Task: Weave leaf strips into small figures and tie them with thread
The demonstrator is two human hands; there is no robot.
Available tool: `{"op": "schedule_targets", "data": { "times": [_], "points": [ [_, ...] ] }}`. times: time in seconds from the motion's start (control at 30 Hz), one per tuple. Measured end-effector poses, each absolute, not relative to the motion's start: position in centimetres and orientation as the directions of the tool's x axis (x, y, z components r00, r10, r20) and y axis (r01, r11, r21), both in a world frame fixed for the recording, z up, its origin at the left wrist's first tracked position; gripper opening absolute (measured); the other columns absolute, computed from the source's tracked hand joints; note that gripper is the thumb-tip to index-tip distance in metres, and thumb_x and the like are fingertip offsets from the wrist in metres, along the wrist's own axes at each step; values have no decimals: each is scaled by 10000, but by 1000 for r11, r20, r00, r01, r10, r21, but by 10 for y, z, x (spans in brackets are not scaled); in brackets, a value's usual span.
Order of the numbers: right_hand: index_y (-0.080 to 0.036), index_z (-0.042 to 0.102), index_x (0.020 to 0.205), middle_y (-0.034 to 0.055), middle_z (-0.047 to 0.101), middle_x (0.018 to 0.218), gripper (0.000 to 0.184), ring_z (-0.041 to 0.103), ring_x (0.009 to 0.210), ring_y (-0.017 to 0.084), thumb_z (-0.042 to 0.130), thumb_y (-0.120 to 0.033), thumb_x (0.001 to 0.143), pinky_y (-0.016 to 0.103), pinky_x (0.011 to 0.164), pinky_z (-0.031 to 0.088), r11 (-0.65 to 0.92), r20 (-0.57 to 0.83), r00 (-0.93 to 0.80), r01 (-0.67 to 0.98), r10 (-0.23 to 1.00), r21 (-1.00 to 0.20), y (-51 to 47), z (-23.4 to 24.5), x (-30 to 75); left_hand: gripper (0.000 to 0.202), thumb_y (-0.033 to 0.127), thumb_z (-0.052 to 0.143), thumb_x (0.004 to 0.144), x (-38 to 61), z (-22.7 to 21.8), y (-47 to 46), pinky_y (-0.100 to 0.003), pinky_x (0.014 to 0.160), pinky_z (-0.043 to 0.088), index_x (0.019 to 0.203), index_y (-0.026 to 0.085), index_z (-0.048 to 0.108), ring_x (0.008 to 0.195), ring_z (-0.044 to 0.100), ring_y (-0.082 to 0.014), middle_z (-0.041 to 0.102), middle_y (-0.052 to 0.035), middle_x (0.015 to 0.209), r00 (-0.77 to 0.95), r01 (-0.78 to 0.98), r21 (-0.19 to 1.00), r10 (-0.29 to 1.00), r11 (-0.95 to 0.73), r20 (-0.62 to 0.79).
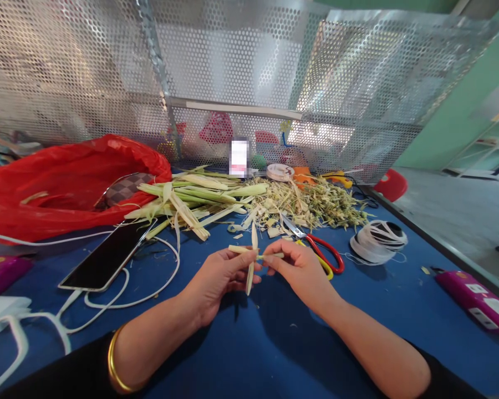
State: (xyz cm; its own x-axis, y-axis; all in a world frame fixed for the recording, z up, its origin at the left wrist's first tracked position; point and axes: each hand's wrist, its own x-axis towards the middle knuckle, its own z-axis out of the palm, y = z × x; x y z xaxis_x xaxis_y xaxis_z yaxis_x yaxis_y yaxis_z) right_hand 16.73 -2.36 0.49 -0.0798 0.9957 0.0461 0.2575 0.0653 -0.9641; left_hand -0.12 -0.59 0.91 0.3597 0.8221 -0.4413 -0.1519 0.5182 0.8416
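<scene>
Pale strips of dried plant leaf (254, 236), crossed over each other, are held between my two hands above the blue table. My left hand (228, 269) pinches them near the crossing, with one strip pointing up and its other end hanging below the fingers. Thumb and fingers of my right hand (293, 266) grip the end of the sideways strip (278, 255). Just behind my right hand lie scissors with red handles (336, 260), and beside them a yellow-handled tool (326, 269), partly hidden by that hand.
Long green-yellow husk leaves (216, 191) and dried scraps (316, 202) are heaped at the back. A red plastic bag (66, 166) is at left, near a phone (108, 255) with a white cable. White string (378, 243) and a purple power strip (478, 302) are right. Perforated metal mesh (233, 66) stands behind.
</scene>
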Motion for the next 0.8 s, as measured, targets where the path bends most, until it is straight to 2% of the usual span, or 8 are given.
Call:
{"op": "schedule_targets", "data": {
  "times": [0.27, 0.43, 0.53, 0.63, 0.73, 0.8],
  "points": [
    [-187, 642, 682, -5, 612, 657, 170, 527, 618, 129, 582, -265, 821, 244, 575, 384, 230, 194, -123, 507, 973, -831, -28, 0, 167, 200, 257, 689, 736, 2, 7, -7, -202, 555, 469, 869, 108, 700, 534, 610, -110, 679, -50, 633, 341, -160, 850, 836, 501, -429],
    [-198, 654, 746, -6, 628, 685, 155, 556, 638, 135, 554, -268, 843, 243, 594, 394, 252, 160, -218, 511, 963, -821, -29, 5, 168, 252, 308, 727, 695, -1, 8, -4, -207, 539, 462, 840, 103, 707, 511, 581, -109, 652, -36, 583, 307, -142, 882, 867, 450, -393],
    [-200, 654, 753, 3, 644, 689, 275, 576, 651, 147, 474, -349, 897, 252, 613, 402, 246, 135, -238, 531, 962, -811, -24, 6, 174, 335, 359, 759, 649, -3, 12, -2, -232, 592, 482, 890, 131, 713, 546, 594, -124, 668, -25, 605, 208, -101, 949, 939, 299, -274],
    [-198, 654, 739, 21, 658, 683, 376, 589, 638, 162, 404, -409, 923, 262, 601, 393, 229, 181, -139, 611, 973, -758, -17, 9, 187, 325, 339, 756, 640, -4, 13, 0, -254, 696, 491, 916, 169, 727, 695, 644, -169, 721, -36, 746, 122, 21, 996, 988, 88, -90],
    [-212, 677, 813, 36, 686, 756, 278, 602, 681, 184, 458, -362, 894, 269, 616, 380, 224, 343, -12, 778, 939, -587, -11, 16, 204, 314, 334, 725, 667, -8, 8, 3, -259, 746, 471, 961, 224, 739, 819, 649, -209, 736, -33, 899, 178, 229, 972, 984, -52, 11],
    [-215, 684, 832, 47, 694, 796, 232, 599, 691, 190, 484, -324, 872, 273, 626, 371, 183, 457, 61, 863, 887, -471, -8, 21, 213, 382, 342, 720, 665, -11, 4, 4, -273, 756, 458, 1037, 257, 723, 839, 642, -234, 732, -36, 906, 256, 362, 924, 966, -126, 31]
  ]
}}
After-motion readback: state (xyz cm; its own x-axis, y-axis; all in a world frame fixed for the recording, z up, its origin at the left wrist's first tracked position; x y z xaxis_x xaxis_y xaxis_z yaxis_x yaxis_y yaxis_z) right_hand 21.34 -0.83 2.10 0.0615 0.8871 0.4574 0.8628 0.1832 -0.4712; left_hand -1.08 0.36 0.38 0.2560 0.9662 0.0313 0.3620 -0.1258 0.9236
